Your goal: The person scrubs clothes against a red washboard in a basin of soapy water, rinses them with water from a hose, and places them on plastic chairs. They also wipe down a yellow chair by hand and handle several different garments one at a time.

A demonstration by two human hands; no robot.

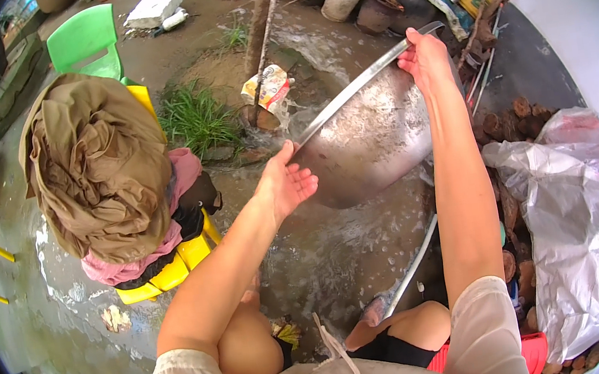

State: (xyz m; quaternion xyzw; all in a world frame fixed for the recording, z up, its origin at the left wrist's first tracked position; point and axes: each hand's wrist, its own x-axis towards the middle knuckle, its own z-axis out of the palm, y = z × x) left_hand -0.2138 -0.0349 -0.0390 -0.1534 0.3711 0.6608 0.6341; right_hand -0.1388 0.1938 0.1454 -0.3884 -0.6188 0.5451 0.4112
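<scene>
A large metal basin (367, 144) is tipped on its side on the wet ground before me, its outer wall towards me and its bright rim slanting up to the right. My right hand (424, 57) pinches the upper right part of that rim between thumb and fingers. At the lower left end of the rim is my left hand (287, 180), palm showing and fingers spread, its thumb at the rim. Whether that thumb bears any weight is hard to see. Splashing water (283, 116) shows just beyond the rim's left end. The basin's inside is hidden.
A brown cloth (97, 162) and pink cloth (132, 254) are heaped on a yellow plastic seat (179, 268) at left. Behind stands a green chair (87, 42). A thin trunk (259, 22) rises beyond grass (197, 118). Silvery sheeting (576, 218) covers logs at right; a pale hose (415, 265) lies near my foot.
</scene>
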